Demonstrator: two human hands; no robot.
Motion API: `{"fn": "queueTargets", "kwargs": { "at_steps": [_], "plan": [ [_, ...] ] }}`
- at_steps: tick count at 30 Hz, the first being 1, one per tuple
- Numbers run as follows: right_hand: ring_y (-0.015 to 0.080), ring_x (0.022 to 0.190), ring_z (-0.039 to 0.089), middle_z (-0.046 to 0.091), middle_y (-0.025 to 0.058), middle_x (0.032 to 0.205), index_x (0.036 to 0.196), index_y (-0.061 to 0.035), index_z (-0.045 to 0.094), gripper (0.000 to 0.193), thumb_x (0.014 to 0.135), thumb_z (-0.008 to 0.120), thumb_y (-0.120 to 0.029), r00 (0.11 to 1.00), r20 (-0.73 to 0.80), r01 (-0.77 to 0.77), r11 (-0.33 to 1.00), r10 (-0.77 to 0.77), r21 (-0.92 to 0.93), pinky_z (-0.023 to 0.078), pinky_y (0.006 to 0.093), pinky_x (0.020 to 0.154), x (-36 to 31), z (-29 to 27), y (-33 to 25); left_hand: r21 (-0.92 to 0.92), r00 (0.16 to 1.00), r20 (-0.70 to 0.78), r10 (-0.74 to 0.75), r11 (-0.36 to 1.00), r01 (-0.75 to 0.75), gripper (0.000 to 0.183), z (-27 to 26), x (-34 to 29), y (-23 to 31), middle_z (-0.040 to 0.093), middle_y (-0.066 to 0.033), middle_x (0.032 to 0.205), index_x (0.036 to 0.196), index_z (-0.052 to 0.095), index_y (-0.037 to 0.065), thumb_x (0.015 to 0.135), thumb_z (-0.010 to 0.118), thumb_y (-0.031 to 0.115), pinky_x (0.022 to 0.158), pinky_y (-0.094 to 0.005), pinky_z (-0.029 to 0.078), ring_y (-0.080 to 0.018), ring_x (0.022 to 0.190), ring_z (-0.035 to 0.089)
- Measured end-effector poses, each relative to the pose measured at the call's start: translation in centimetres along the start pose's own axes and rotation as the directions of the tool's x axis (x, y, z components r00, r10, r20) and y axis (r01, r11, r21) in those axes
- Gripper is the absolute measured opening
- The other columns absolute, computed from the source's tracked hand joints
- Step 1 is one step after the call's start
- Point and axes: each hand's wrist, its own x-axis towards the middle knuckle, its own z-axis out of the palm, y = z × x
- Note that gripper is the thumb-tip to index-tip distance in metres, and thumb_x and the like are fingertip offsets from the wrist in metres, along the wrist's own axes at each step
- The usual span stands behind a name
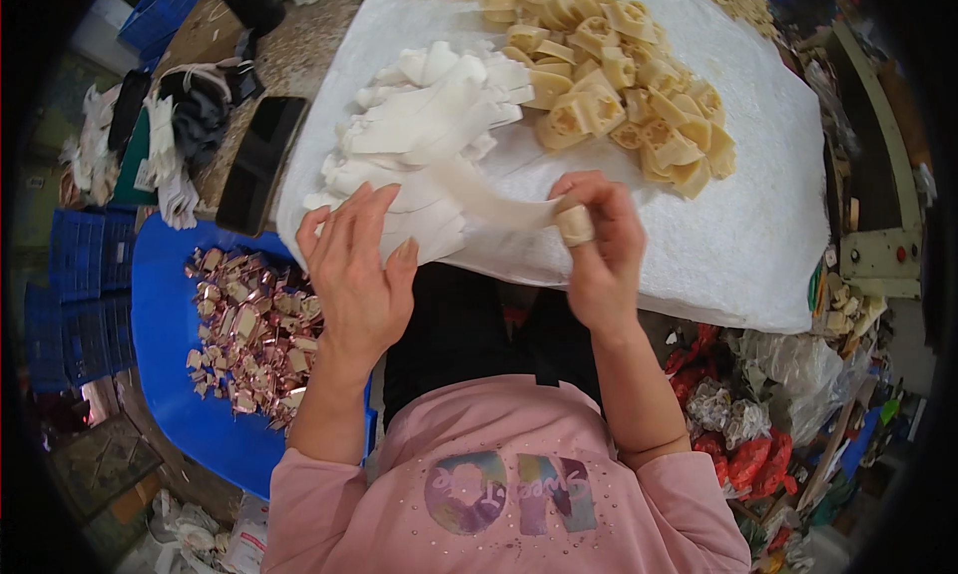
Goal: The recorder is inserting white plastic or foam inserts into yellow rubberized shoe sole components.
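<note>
My right hand is closed in a pinch, with a tan wrap round its thumb. From its fingertips a pale curved strip, blurred by motion, reaches left toward a heap of flat white pieces. My left hand has its fingers apart at the near edge of that heap, and its fingertips appear to rest on the lowest pieces. Beyond my right hand lies a pile of cream, hollow moulded parts. Both heaps sit on a white sheet covering the table.
A blue tub of shiny pinkish parts stands left of my lap. On the table's left lie a black phone and gloves. Blue crates stand farther left. Red bags and clear plastic litter the right side.
</note>
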Motion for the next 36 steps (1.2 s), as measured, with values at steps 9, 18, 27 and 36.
{"fn": "queueTargets", "kwargs": {
  "at_steps": [9,18,27,36],
  "plan": [
    [0.0103,0.086,0.05,0.055,0.0063,0.097,0.094,-0.0017,0.048,0.01,0.088,0.055,-0.007,0.98,-0.051,-0.162,0.922,0.192,0.352,0.04,0.0251,0.08,-2.6,-3.8,-0.5,-0.773,0.865,0.499,0.051,0.477,0.418,0.051,4.6,-0.3,4.6,0.059,-0.009,0.09,0.111,0.058,-0.002,0.089,0.052,0.044,0.073,-0.0315,0.04,-0.0192,0.083,0.055],
    [0.0279,0.096,0.053,0.055,0.012,0.099,0.101,-0.0034,0.054,0.036,0.071,0.073,-0.008,0.992,-0.029,0.078,0.783,-0.122,-0.617,0.043,0.0351,0.083,-1.5,-8.4,0.6,-0.814,0.801,0.58,-0.147,-0.127,0.566,0.037,7.0,1.0,8.3,0.061,-0.0077,0.087,0.115,0.053,-0.007,0.098,0.041,0.024,0.054,-0.0218,0.039,-0.0094,0.064,0.051],
    [0.025,0.104,0.046,0.056,0.0101,0.102,0.094,-0.0072,0.061,0.026,0.077,0.067,-0.026,0.847,-0.529,-0.496,0.274,-0.055,-0.824,0.026,0.0427,0.093,1.4,-14.7,4.6,-0.779,0.758,0.625,-0.188,-0.209,0.59,0.037,7.5,1.0,8.8,0.061,-0.009,0.085,0.111,0.055,-0.007,0.098,0.041,0.025,0.053,-0.023,0.039,-0.0105,0.062,0.051],
    [0.0299,0.103,0.05,0.057,0.0135,0.107,0.094,-0.0018,0.056,0.019,0.076,0.063,-0.004,0.911,-0.355,-0.186,0.56,-0.21,-0.808,0.041,0.041,0.087,-1.3,-15.2,2.5,-0.768,0.739,0.64,-0.209,-0.184,0.613,0.036,7.7,0.7,7.9,0.06,-0.0091,0.084,0.108,0.056,-0.007,0.097,0.044,0.025,0.053,-0.0228,0.039,-0.0109,0.063,0.052]
  ]
}}
